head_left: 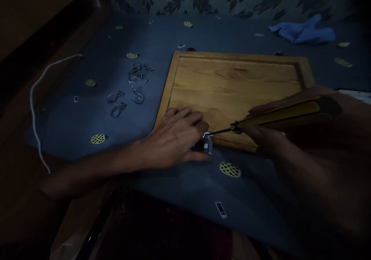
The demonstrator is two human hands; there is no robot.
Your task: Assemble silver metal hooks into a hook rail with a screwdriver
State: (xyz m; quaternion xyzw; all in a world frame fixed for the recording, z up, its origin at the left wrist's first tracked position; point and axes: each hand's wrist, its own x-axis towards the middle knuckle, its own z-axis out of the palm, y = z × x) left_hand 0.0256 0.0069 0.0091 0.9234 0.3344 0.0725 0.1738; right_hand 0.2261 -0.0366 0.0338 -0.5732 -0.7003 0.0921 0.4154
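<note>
A wooden panel (232, 86) with a raised frame lies flat on a dark blue cloth (87, 117). My left hand (174, 136) rests at the panel's near edge, fingers curled round a small metal clip (207, 144) that it pins there. My right hand (266, 132) grips a screwdriver (286, 115) with a yellow and black handle. Its thin shaft points left, and the tip meets the metal clip.
Several loose metal clips (118, 107) and small screws (139, 72) lie on the cloth left of the panel. A white cord (34, 97) curves along the left side. A crumpled blue rag (304, 31) sits at the back right. Patterned fabric lines the back.
</note>
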